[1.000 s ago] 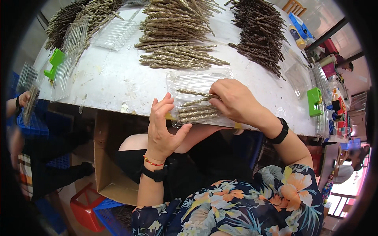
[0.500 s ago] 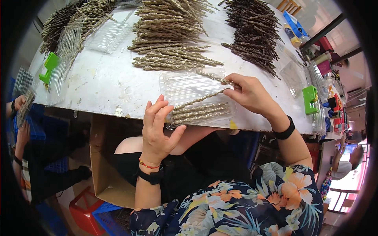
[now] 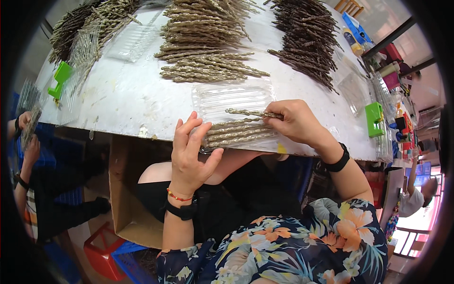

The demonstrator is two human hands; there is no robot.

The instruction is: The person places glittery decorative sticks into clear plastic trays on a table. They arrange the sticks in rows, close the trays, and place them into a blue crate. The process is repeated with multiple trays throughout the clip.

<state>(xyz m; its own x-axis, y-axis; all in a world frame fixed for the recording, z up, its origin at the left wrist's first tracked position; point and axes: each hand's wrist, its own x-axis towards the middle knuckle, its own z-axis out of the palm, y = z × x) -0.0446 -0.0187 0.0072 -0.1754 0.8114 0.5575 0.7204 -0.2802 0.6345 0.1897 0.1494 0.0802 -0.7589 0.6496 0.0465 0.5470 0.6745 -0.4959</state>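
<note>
Lowered nearer the table edge since half a second ago, your right hand [image 3: 297,122] has brought a gold twisted stick [image 3: 246,112] down over the clear ribbed tray [image 3: 231,96], and the slanting stick beneath it now lies flatter. Your right thumb and fingers are pinched together on the upper stick's right end; whether they grip more than that one, you cannot be shown from this angle. Its long axis runs left to right, its free tip pointing toward your left hand [image 3: 187,149], roughly in line with the row of sticks [image 3: 236,136] in the tray's near part. It lies just on the far side of that row, with bare grooves beyond it. Your right hand is the nearer one, holding it; your left stands with fingers spread and thumb apart, gripping nothing, at the tray's left edge, though contact is hard to judge. Beyond the tray, a heap of gold sticks [image 3: 203,35] spreads across the white table [image 3: 127,109].
</note>
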